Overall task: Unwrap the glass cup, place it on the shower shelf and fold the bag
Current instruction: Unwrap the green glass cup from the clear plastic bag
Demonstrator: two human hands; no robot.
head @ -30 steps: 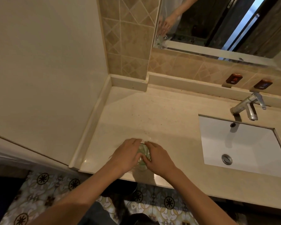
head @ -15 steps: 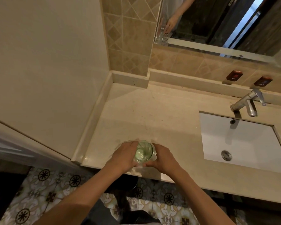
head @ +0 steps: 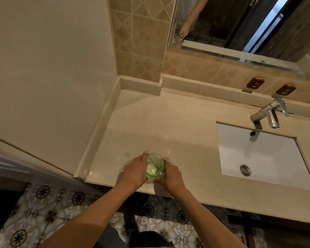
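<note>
While both hands steady it near the front edge of the beige stone vanity counter point(head: 177, 126), the green-tinted glass cup point(head: 154, 167) stands upright, left hand point(head: 135, 171) and right hand point(head: 170, 176) clasped around its clear plastic bag point(head: 151, 180), apparently to peel it down.

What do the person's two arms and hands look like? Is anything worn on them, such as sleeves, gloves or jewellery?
Both forearms are bare up to the frame edge: no sleeves show. The left hand and the right hand wear no gloves, and no watch, bracelet or ring is visible on the sides that face the camera. The fingertips are partly hidden.
</note>
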